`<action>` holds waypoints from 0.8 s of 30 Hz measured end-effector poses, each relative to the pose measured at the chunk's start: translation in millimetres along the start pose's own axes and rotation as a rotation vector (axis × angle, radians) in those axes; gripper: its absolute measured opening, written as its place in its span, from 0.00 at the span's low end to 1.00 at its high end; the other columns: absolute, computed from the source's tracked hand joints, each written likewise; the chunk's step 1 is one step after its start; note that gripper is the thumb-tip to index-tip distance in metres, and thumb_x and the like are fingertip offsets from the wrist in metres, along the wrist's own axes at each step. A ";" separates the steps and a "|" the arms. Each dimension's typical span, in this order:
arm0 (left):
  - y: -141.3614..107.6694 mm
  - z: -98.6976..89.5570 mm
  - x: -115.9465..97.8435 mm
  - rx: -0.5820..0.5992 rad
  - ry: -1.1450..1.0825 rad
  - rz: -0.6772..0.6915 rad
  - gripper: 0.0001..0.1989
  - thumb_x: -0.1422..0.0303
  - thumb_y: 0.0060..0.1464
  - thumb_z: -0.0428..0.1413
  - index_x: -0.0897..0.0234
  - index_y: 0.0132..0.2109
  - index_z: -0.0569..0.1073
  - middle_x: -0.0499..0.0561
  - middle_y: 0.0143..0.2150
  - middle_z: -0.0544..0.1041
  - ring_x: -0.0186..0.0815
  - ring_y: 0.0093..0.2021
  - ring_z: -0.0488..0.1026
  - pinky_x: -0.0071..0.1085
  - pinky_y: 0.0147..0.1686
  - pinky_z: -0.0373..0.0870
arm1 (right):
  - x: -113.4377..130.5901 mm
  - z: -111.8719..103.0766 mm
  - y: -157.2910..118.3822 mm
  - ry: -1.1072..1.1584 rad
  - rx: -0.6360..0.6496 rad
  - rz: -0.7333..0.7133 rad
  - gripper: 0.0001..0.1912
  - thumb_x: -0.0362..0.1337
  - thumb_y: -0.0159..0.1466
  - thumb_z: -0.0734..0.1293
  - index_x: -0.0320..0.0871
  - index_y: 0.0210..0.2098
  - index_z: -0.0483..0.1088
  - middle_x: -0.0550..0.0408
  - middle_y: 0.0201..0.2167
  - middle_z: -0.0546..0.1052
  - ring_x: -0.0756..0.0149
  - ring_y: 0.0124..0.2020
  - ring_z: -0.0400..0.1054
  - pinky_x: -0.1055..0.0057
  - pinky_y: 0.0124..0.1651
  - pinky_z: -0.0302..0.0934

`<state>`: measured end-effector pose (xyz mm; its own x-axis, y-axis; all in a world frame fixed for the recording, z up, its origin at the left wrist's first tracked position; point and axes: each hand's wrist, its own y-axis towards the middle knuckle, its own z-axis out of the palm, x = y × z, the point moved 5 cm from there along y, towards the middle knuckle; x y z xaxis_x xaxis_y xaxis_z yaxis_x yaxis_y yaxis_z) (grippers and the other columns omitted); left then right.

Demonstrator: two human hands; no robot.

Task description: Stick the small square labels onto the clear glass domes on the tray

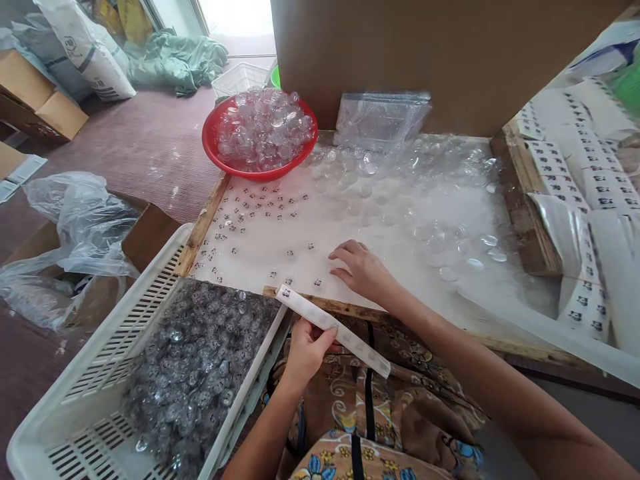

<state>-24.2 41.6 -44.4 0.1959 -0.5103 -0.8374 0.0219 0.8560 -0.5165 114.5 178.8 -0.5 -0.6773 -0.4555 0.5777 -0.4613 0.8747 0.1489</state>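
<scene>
White tabletop (370, 217): wood-edged, right in front of me; a wet-looking sheen across part of it.
Brown cardboard (400, 60): standing upright along the table's far edge.
Slotted plastic crate (120, 327): white, to my left, heaped with clear pieces bearing dark prints (200, 367).
Red basin (210, 150): at the far left corner, piled with clear plastic pieces (265, 127).
Sticker strip (357, 345): white, narrow, slanting across the table's near edge; one black panda-like print shows at its upper left end.
My left hand (307, 350): pinching the strip, thumb on top, fingers beneath.
My right hand (357, 267): above the tabletop, fingers loosely bent, thumb parted from them.
Clear discs (447, 250): scattered right of that hand.
Small panda-like prints (290, 253): dotted over the table's left part, a few near my right fingertips.
</scene>
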 end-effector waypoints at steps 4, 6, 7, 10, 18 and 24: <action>1.8 1.2 2.2 -0.010 0.020 0.009 0.16 0.60 0.43 0.67 0.65 0.34 0.74 0.49 0.28 0.78 0.37 0.26 0.75 0.33 0.28 0.76 | 37.2 0.9 -5.5 0.285 0.046 -0.012 0.08 0.34 0.64 0.68 0.43 0.43 0.72 0.48 0.42 0.77 0.60 0.42 0.71 0.62 0.47 0.66; 2.2 3.5 3.5 0.001 0.035 0.029 0.15 0.61 0.43 0.67 0.64 0.33 0.73 0.48 0.25 0.75 0.36 0.25 0.73 0.33 0.27 0.75 | 59.7 8.1 -7.0 0.451 0.101 -0.011 0.08 0.36 0.64 0.68 0.44 0.43 0.72 0.51 0.40 0.78 0.64 0.39 0.72 0.67 0.42 0.66; 2.2 4.8 3.8 0.014 0.040 0.040 0.14 0.61 0.44 0.66 0.65 0.32 0.72 0.48 0.24 0.75 0.35 0.25 0.73 0.33 0.28 0.75 | 68.9 12.5 -7.4 0.509 0.113 0.000 0.07 0.36 0.63 0.69 0.44 0.41 0.72 0.53 0.38 0.78 0.66 0.37 0.72 0.69 0.40 0.66; 0.9 6.0 2.2 0.035 0.032 0.073 0.12 0.63 0.45 0.64 0.66 0.31 0.72 0.48 0.23 0.75 0.34 0.24 0.71 0.31 0.27 0.71 | 84.1 25.5 -9.9 0.546 0.051 0.049 0.04 0.37 0.65 0.68 0.44 0.39 0.71 0.55 0.33 0.78 0.68 0.33 0.71 0.72 0.36 0.64; -2.3 -0.8 1.7 0.008 0.064 0.099 0.11 0.66 0.41 0.65 0.65 0.27 0.70 0.46 0.21 0.71 0.33 0.22 0.67 0.27 0.22 0.65 | 97.6 31.0 -24.0 0.385 -0.131 -0.043 0.07 0.37 0.69 0.62 0.46 0.34 0.69 0.48 0.38 0.77 0.61 0.41 0.71 0.66 0.42 0.65; -3.1 -5.2 9.8 -0.039 0.026 0.015 0.16 0.60 0.42 0.67 0.66 0.34 0.74 0.51 0.28 0.78 0.39 0.27 0.76 0.35 0.29 0.77 | 27.3 -3.4 -2.9 0.565 -0.197 0.272 0.09 0.42 0.63 0.67 0.44 0.30 0.68 0.59 0.23 0.70 0.70 0.24 0.61 0.72 0.28 0.56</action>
<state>-27.5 33.5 -52.0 0.1701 -0.5002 -0.8490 -0.0188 0.8598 -0.5103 99.3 164.4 17.5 -0.3251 -0.1033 0.9400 -0.1662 0.9848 0.0508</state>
